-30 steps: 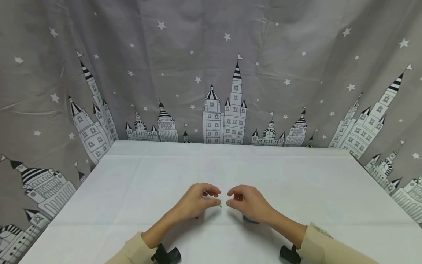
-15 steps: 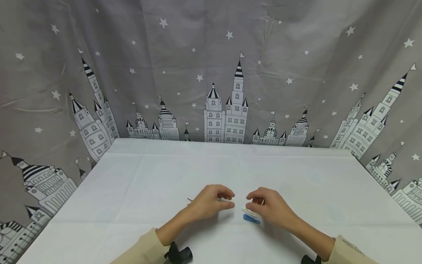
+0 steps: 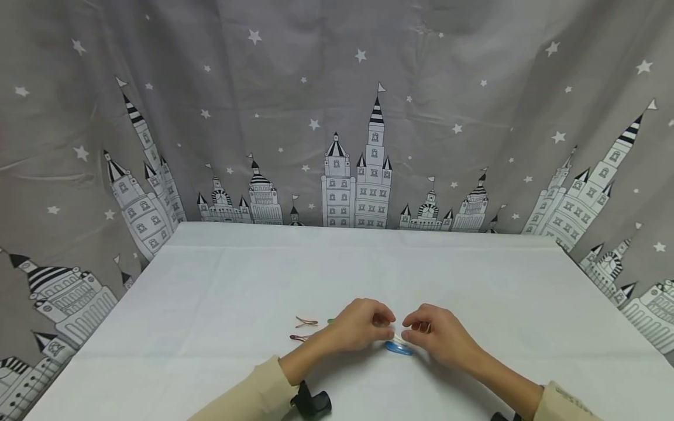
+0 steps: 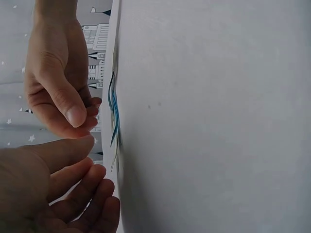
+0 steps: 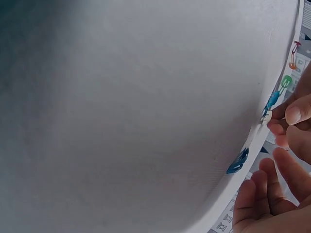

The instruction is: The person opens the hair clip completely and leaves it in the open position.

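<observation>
- First, at the near side: beige long sleeves (image 3: 247, 389) on both forearms; a black wrist-worn camera (image 3: 312, 404) sits at the left wrist.
- Left hand (image 3: 359, 325): above the desk, fingers bent, thumb and forefinger separated by a narrow gap, nothing visible between them. Thumb tip just beside the white clip; contact cannot be determined.
- Right hand (image 3: 438, 335): faces the left hand, fingers curved inward, thumb and forefinger a narrow gap apart, nothing visible in the grasp.
- Glossy blue elongated hair clip (image 3: 398, 349): on the desk, below the space between the hands. The right wrist view shows two separate blue shapes; the exact count of blue clips cannot be determined.
- Slim white hair clip (image 3: 398, 338): directly beyond the blue clip, between the hands, partly covered.
- Dark red slim hair clip (image 3: 298, 338): left of the left hand, one end hidden behind the forearm.
- Copper-orange hair clip (image 3: 306, 321): just beyond the dark red clip, apart from it.
- Green hair clip (image 3: 330, 320): mostly hidden behind the left hand.
- White-covered desk (image 3: 474, 280): flat, carries all clips.
- Grey fabric curtain (image 3: 284, 82): behind the desk, printed with white stars and castle towers.
</observation>
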`<state>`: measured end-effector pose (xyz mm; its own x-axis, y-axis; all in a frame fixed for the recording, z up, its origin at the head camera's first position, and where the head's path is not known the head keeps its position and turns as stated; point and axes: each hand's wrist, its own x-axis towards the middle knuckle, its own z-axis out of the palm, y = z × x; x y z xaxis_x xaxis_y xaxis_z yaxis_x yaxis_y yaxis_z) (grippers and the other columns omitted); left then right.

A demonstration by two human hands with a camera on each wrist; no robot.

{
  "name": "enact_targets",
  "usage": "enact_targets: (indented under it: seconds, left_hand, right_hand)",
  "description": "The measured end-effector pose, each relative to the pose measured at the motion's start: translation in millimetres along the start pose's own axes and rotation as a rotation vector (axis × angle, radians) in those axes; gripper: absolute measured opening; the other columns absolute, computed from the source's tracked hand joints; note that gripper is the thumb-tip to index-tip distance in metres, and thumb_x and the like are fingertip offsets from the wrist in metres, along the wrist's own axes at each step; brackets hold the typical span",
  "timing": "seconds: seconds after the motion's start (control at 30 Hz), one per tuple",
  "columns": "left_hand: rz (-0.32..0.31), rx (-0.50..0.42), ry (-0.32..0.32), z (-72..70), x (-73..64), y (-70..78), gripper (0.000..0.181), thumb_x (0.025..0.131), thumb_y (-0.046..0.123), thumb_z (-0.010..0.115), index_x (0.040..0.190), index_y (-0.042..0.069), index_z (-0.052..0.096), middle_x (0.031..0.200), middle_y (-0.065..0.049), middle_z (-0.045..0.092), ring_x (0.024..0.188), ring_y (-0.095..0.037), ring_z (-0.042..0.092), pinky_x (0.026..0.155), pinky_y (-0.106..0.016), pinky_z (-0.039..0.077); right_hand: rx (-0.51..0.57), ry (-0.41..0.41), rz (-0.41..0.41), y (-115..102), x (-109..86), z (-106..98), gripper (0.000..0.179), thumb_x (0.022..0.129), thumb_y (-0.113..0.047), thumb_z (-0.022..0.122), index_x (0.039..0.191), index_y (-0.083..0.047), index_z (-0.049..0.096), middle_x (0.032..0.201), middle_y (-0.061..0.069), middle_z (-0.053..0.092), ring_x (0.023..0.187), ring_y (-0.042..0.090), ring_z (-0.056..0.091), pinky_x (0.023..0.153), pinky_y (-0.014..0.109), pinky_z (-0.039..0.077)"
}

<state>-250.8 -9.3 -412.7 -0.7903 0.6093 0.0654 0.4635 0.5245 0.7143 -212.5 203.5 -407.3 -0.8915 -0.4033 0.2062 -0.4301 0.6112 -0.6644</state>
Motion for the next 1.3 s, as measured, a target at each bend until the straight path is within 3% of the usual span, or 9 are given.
enact_targets:
  seconds: [0.37,0.67,1.3]
  left_hand:
    - [-0.012,0.045,0.042,2.1,-2.1,-0.9,0.019,0.084,0.007,0.077,0.102,0.004,0.073,0.092,0.002,0.065,0.085,-0.008,0.057,0.079,-0.022,0.047]
    - [-0.018,0.05,0.021,2.1,-4.5,-0.9,0.018,0.083,0.005,0.078,0.101,0.003,0.072,0.086,0.003,0.063,0.077,-0.005,0.054,0.074,-0.02,0.046]
    - [-0.036,0.046,-0.017,3.4,-5.3,0.6,0.008,0.086,0.005,0.076,0.093,0.007,0.073,0.078,0.01,0.058,0.072,-0.004,0.05,0.069,-0.02,0.044]
  right_hand:
    - [-0.044,-0.024,0.008,2,0.7,3,0.012,0.082,-0.014,0.077,0.092,-0.007,0.075,0.078,-0.01,0.057,0.072,0.007,0.05,0.063,0.027,0.044]
    - [-0.082,-0.066,0.04,2,0.1,7,0.016,0.082,-0.019,0.08,0.093,-0.008,0.075,0.08,-0.01,0.057,0.073,0.011,0.048,0.064,0.026,0.041]
    - [-0.136,-0.069,0.033,4,0.1,10,0.01,0.082,-0.01,0.077,0.091,-0.01,0.075,0.081,-0.009,0.057,0.072,0.011,0.047,0.064,0.026,0.041]
